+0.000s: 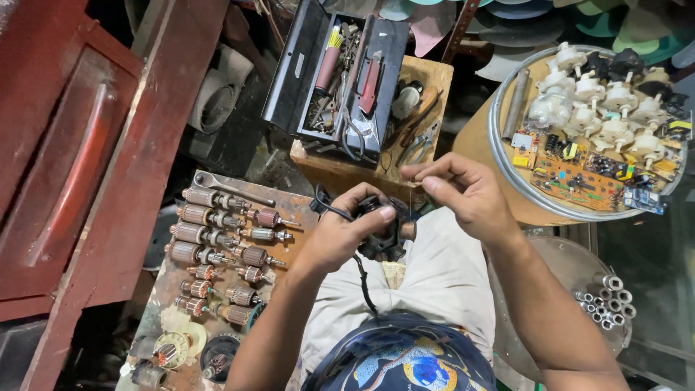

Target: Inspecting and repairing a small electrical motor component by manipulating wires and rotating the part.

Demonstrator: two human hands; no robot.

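My left hand [340,232] grips a small dark motor part [384,230] with copper windings, held over my lap; a black cable [362,279] hangs down from it. My right hand [463,192] is raised just right of the part, thumb and fingers pinched on a thin strand of wire [413,195] that runs down toward it. The strand is very fine and hard to follow.
Several copper-wound armatures [217,239] lie in rows on a worn board at left. An open black toolbox [340,76] sits on a wooden block [420,80] ahead. A round metal tray [507,181] of circuit boards and white parts is at right, metal nuts [604,297] below it.
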